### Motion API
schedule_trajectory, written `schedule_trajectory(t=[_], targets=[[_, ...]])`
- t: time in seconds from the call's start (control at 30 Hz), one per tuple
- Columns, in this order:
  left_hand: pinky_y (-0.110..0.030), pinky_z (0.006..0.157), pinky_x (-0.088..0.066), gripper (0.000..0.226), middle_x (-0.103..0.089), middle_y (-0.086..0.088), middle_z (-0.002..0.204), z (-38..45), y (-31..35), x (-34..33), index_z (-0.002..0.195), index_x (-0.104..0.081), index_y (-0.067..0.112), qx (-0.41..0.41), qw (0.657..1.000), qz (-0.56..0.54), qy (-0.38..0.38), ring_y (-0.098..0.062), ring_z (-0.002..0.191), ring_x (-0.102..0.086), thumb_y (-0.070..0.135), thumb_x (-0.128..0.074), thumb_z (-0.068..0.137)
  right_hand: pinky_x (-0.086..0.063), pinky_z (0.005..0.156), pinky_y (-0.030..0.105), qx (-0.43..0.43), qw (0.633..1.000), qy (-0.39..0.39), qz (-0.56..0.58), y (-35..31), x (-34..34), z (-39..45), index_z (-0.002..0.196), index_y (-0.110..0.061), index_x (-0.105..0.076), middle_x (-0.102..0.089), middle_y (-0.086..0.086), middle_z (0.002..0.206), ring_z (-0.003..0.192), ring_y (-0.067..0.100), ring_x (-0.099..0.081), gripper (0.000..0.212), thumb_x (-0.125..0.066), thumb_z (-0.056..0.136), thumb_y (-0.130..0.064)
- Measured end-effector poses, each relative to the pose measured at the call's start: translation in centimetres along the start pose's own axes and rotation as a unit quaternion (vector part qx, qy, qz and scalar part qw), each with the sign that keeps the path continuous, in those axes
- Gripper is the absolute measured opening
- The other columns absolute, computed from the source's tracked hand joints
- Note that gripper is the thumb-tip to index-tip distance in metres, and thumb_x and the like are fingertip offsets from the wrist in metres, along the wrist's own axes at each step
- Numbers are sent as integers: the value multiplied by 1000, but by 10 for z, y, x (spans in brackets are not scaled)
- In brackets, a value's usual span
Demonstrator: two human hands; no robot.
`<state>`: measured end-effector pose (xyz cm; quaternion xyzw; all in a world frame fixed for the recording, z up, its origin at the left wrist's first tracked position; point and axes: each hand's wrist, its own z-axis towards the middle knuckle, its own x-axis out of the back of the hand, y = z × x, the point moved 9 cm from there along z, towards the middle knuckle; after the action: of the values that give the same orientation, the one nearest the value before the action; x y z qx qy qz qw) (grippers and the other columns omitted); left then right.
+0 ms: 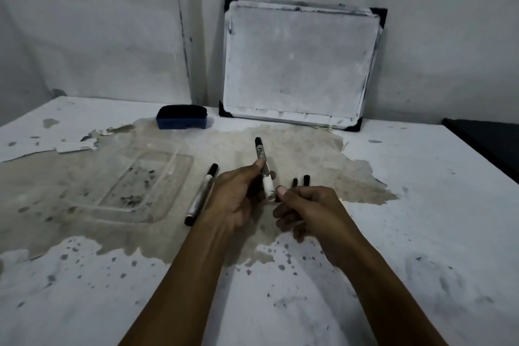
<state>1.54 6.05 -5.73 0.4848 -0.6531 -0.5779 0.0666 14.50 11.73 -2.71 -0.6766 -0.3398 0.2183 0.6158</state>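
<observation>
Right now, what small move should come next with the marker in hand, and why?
Probably lay the marker in the clear tray to the left: the left hand grips it, cap on, while the right hand merely touches its lower end.

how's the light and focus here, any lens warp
Head view: dim, flat light, no glare, only faint shadows on the table; the marker in the left hand looks slightly soft; the wide lens bows the whiteboard frame.
</observation>
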Motion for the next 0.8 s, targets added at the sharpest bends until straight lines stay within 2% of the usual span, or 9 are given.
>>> schedule_trajectory(t=[0.17, 0.3, 0.4, 0.47, 0.57, 0.67, 0.73, 0.8], targets=[[-23, 56, -57, 21, -73, -5, 71, 2, 2, -4, 88, -69, 5, -19, 999, -16, -31, -14, 61, -68, 14, -54, 100, -30, 39, 23, -64, 992, -84, 75, 11, -15, 3, 89, -1, -74, -67, 11, 70, 50, 17, -53, 36, -59, 92, -34], [-20, 44, -51, 19, -74, -6, 75, -7, 9, -10, 97, -68, 6, -17, 995, -36, -87, -14, 57, -69, 16, -52, 100, -28, 37, 20, -114, 967, -170, 149, 14, -32, -4, 92, -4, -71, -64, 9, 70, 51, 15, -50, 37, -53, 93, -36], [-28, 54, -61, 17, -79, -10, 83, -12, 15, -17, 96, -64, 6, -24, 989, -60, -133, -18, 72, -77, 12, -48, 100, -27, 37, 20, -143, 940, -230, 207, 17, -43, -9, 94, -5, -68, -62, 8, 70, 51, 13, -50, 36, -52, 88, -37], [-31, 63, -63, 16, -79, -12, 83, -14, 19, -19, 94, -62, 5, -49, 987, -55, -142, -21, 74, -78, 9, -48, 99, -29, 36, 19, -139, 934, -237, 230, 18, -42, -9, 89, -5, -64, -58, 6, 65, 50, 12, -47, 31, -52, 89, -34], [-31, 63, -62, 14, -78, -11, 77, -13, 23, -15, 89, -64, 3, -99, 988, -15, -118, -23, 71, -77, 5, -52, 97, -31, 35, 19, -107, 957, -200, 180, 19, -34, -5, 80, -7, -59, -50, 5, 59, 46, 11, -43, 30, -48, 96, -29], [-31, 61, -62, 10, -78, -11, 75, -15, 26, -12, 89, -65, 3, -132, 986, 22, -98, -24, 69, -77, 5, -57, 95, -35, 36, 22, -37, 985, -144, 86, 13, -24, -4, 78, -4, -59, -49, 6, 58, 45, 13, -43, 29, -47, 99, -21], [-32, 61, -62, 7, -78, -10, 74, -16, 29, -10, 89, -65, 2, -152, 984, 46, -82, -25, 69, -77, 4, -61, 94, -40, 39, 26, 55, 994, -61, -73, 5, -14, -3, 75, -6, -61, -54, 4, 56, 44, 13, -47, 28, -50, 98, -18], [-32, 61, -62, 7, -78, -11, 75, -17, 29, -7, 91, -66, 0, -157, 984, 45, -67, -26, 70, -78, 5, -62, 93, -42, 43, 26, 155, 960, 34, -229, -7, -8, -6, 72, -12, -62, -58, 1, 53, 43, 12, -50, 27, -54, 96, -23]])
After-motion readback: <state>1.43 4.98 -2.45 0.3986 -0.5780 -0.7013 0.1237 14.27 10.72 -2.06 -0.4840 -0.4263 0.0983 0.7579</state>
